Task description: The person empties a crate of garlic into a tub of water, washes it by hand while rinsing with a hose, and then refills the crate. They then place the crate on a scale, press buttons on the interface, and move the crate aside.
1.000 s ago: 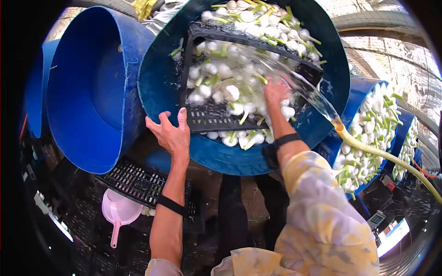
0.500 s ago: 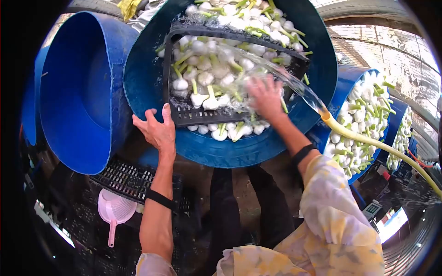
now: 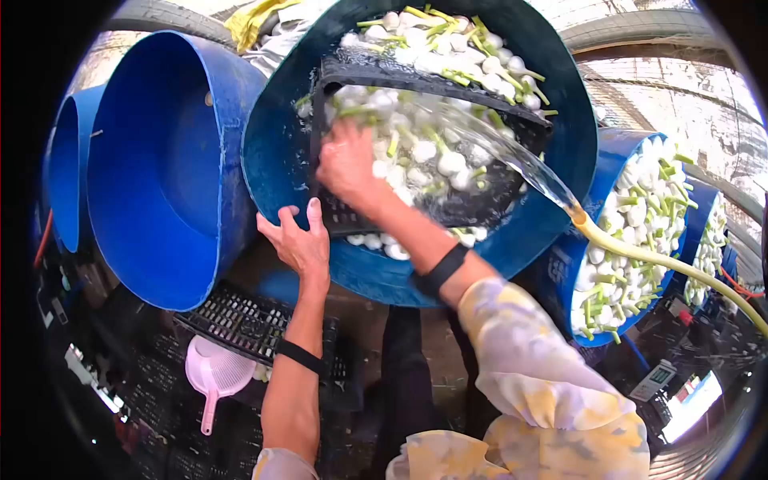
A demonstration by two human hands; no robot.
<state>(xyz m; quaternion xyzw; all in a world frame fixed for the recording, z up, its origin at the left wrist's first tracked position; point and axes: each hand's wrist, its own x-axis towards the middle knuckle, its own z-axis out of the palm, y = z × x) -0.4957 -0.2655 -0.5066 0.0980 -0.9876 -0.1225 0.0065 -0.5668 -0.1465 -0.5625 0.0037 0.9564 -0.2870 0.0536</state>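
Note:
A black crate (image 3: 528,118) lies tilted in a round blue tub (image 3: 576,96) of water, with garlic bulbs (image 3: 424,150) inside it and more bulbs floating around it. Water pours into the crate from a yellow hose (image 3: 632,250). My left hand (image 3: 302,240) is at the near left rim of the tub by the crate's corner, fingers spread and thumb up. My right hand (image 3: 346,160) reaches into the left part of the crate among the bulbs; its fingers are blurred by motion and splashing.
An empty blue barrel (image 3: 160,168) stands at the left. Blue barrels full of garlic (image 3: 636,232) stand at the right. Below left, a pink strainer (image 3: 216,368) lies beside a black crate (image 3: 244,320). A yellow cloth (image 3: 254,22) is at the top.
My right hand has swept from the right side of the crate to its left side. Bulbs in the crate have shifted. The whole view has moved a little.

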